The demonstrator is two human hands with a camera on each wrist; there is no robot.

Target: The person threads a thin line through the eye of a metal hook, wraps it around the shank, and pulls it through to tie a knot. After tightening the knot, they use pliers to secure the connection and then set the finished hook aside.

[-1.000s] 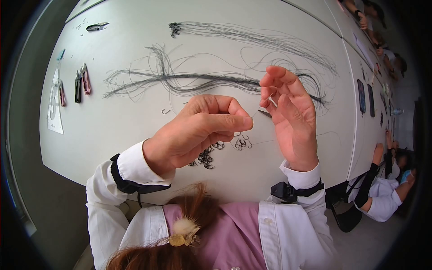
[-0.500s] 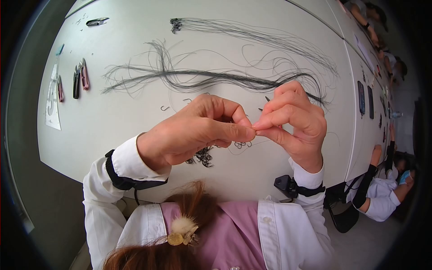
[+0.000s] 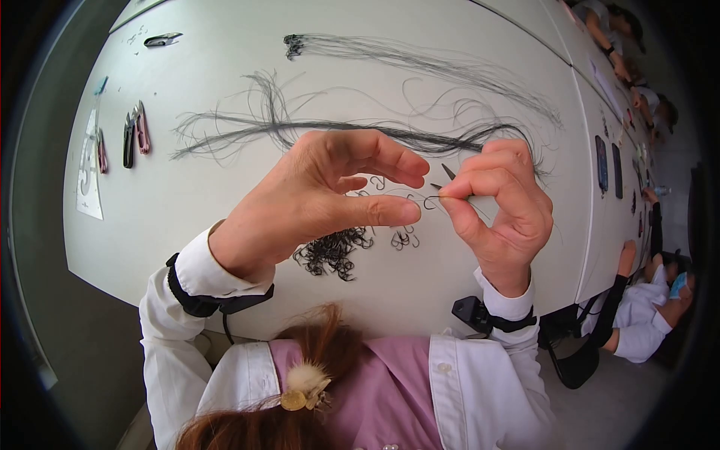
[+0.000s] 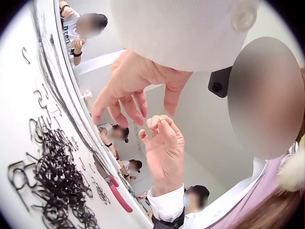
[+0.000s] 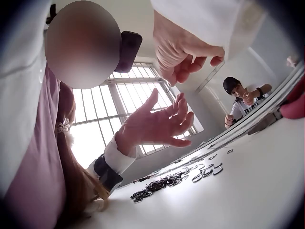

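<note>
In the head view the right hand [image 3: 506,210] pinches a small dark hook [image 3: 430,202] between thumb and forefinger, with a thin line running from it. The left hand [image 3: 322,187] is open just beside it, thumb and fingers spread apart and holding nothing visible. Beneath the left hand lies a heap of black hooks [image 3: 330,253], with a few loose hooks [image 3: 405,238] to its right. Dark blades [image 3: 448,172] show by the right fingertips; in the left wrist view they belong to a tool with red handles [image 4: 120,195].
A bundle of dark lines [image 3: 360,131] crosses the table [image 3: 187,225], and another bundle with hooks [image 3: 420,64] lies beyond. Snips [image 3: 142,131], a clear ruler [image 3: 88,176] and black snips [image 3: 162,40] are at the left. Other people sit at the right.
The hands met at the fingertips half a second ago and are now apart. The left hand has let go and spread its fingers; the right has come to pinch the hook.
</note>
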